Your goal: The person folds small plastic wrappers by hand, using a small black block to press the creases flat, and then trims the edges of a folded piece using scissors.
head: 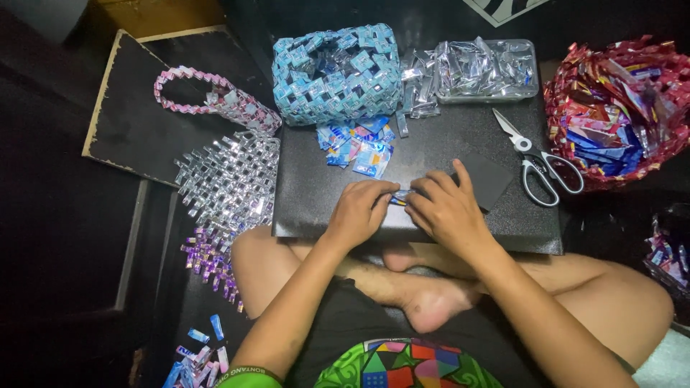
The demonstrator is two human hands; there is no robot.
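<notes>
Both hands meet over the near edge of the black board (pixel 445 136), a flat dark rectangle resting across the lap. Left hand (pixel 357 212) and right hand (pixel 447 208) pinch a small folded wrapper strip (pixel 400 197) between fingertips; fingers curled tight on it from both ends. Strip's long axis runs left-right, parallel to the near edge, mostly hidden by fingers; visible part is glossy blue and white. Right fingertips also overlap a dark square card (pixel 489 178) lying tilted on the board. Loose pile of blue wrappers (pixel 359 147) sits mid-board, crinkly foil texture. At the far left corner, a woven blue basket (pixel 336 72), boxy, zigzag weave of folded strips. At the far edge, a clear tray (pixel 521 92) full of silver foil pieces. Scissors (pixel 540 164), black handles, lie near the right edge, blades pointing to the far left. Off the right edge, a red woven basket (pixel 611 108) holds mixed wrappers. Off the left edge: a silver woven panel (pixel 230 179) and a pink woven loop (pixel 187 90).
</notes>
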